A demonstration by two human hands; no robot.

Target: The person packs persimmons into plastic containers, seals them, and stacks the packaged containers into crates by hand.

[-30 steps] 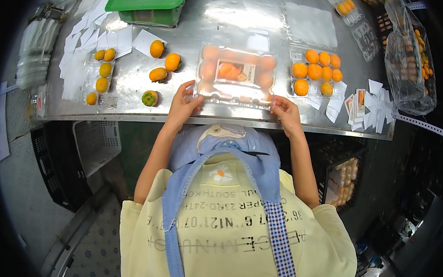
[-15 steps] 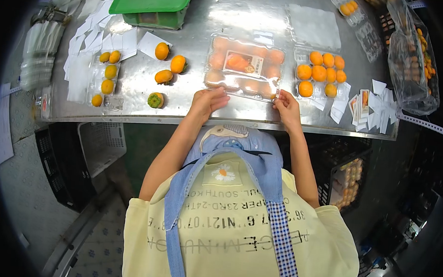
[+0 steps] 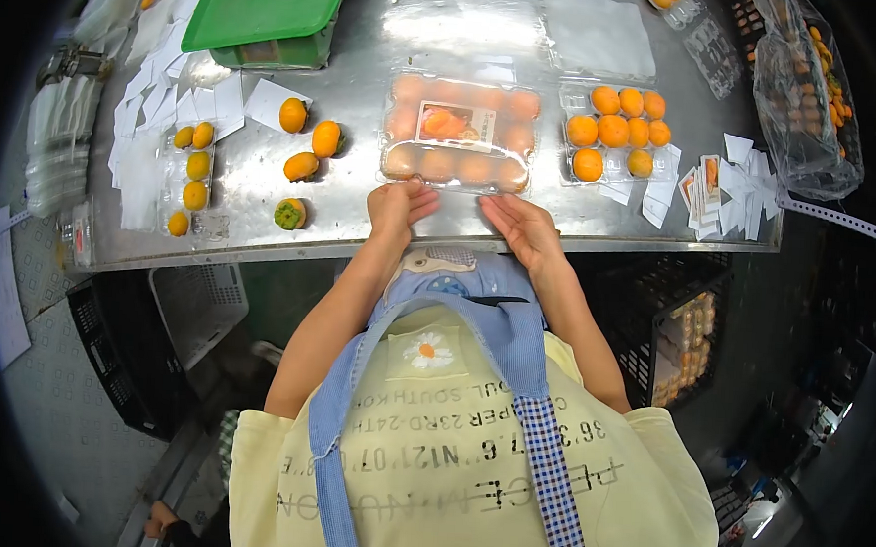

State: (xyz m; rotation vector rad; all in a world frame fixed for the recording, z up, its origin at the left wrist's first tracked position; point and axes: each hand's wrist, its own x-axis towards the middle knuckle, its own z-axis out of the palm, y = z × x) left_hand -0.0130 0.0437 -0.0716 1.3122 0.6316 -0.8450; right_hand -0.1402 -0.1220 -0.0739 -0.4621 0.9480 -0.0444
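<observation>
A closed clear plastic box of orange fruit, with a picture label inside its lid, lies on the metal table in front of me. At its near left edge is my left hand, fingers extended and touching or almost touching the box. My right hand is open below the near right edge, palm partly up, holding nothing. To the right is an open tray with several orange fruits. Several loose fruits lie left of the box, one of them with its green calyx up.
A green lidded bin stands at the back left. White papers and a tray of yellow fruits lie left. Picture cards are near the right edge. Black crates sit below; another person's hand shows lower left.
My right hand has let go of the box's near right corner and opened, moving left. The view has shifted slightly. Another person's hand has appeared at lower left.
</observation>
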